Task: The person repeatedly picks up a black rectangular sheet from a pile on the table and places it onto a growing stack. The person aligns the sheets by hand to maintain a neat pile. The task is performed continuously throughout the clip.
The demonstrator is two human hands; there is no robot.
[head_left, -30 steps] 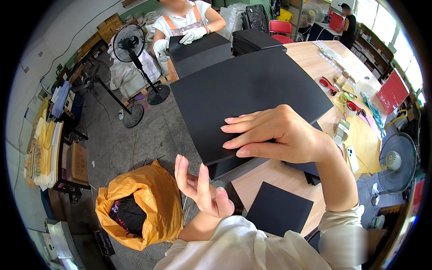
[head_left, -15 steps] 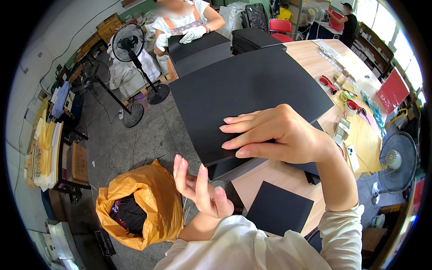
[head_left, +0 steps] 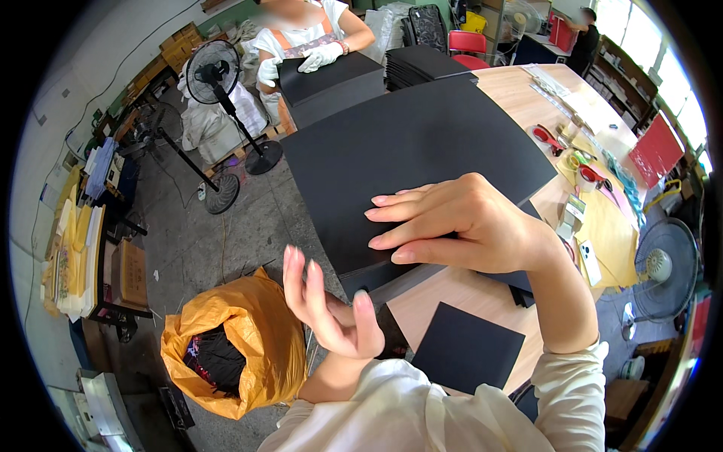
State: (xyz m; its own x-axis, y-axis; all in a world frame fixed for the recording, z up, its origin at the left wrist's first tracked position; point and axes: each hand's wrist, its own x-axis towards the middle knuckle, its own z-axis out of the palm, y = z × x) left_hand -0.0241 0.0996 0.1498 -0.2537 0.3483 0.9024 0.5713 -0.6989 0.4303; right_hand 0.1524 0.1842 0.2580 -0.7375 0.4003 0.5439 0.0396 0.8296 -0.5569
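My right hand (head_left: 471, 226) rests on the large black sheet (head_left: 414, 139) topping a thick stack on the table, near its front edge. Its fingers are stretched out and point left. Off the near left corner of that stack, my left hand (head_left: 335, 313) is raised in the air, palm up, fingers apart and holding nothing. A smaller black square sheet (head_left: 468, 348) lies on the wooden tabletop in front of me.
Across the table, a person's white-gloved hands (head_left: 320, 58) rest on another black stack (head_left: 335, 89). An orange sack (head_left: 260, 331) of dark scraps stands at the left on the floor. Red tape dispensers (head_left: 591, 177) and a phone (head_left: 589, 262) lie at the right. Standing fans (head_left: 263, 157) are farther left.
My left hand has shifted slightly up and left, its fingers tilting farther left. My right hand stays in nearly the same place on the black sheet.
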